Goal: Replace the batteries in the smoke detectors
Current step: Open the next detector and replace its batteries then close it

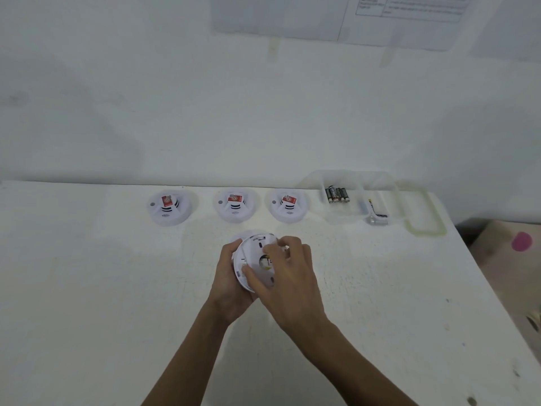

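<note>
Our right fingertips (pixel 282 244) curl over the rim of the smoke detector (pixel 256 257) at its 1 o'clock, with the thumb pressing the back plate at 7. The right hand (pixel 289 271) pinches the plate, we judge in order to twist it. Our left hand (pixel 229 284) cups the body from 8 o'clock, fingers wrapped round the edge, holding it tilted above the table (pixel 117 288). It looks light, stiff and smooth, probably with brittle clips, so it is best gripped by the rim and turned, not pried. Three more detectors (pixel 236 205) sit at 12 o'clock, and batteries (pixel 336 194) lie in a clear box (pixel 351 214) at 2.
</note>
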Demonstrator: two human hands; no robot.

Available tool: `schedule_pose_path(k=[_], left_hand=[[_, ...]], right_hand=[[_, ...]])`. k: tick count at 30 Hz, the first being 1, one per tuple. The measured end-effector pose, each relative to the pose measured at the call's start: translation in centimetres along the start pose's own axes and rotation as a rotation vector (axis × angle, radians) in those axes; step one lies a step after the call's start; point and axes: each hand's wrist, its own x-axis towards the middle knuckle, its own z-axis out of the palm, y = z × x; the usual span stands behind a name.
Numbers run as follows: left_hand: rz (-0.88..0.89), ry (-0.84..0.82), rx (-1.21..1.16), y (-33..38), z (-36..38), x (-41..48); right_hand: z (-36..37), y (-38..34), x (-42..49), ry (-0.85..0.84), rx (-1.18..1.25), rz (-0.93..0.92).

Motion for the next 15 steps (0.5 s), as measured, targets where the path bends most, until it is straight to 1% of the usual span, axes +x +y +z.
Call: schedule_pose_path(k=[3,5,9,13,15], left_hand=[[-0.054,0.003,0.011,-0.1,-0.1,0.1],[-0.05,0.013,0.035,-0.4,-0.4,0.3],[-0.043,-0.017,0.05,-0.6,-0.4,0.4],[-0.038,-0.005,0.081,-1.1,-0.9,0.7],[0.004,-0.021,0.1,-1.1,-1.0,0.6]], right_hand=[[0.0,-0.1,0.1,-0.025,-0.008,0.019],[0.1,-0.1,0.1,-0.026,-0.016,0.016],[-0.1,0.0,0.1,-0.037,-0.03,0.024],[-0.5,-0.5,0.2,-0.07,-0.016,0.078],[-0.7,-0.7,0.1,-0.097,0.021,0.116]])
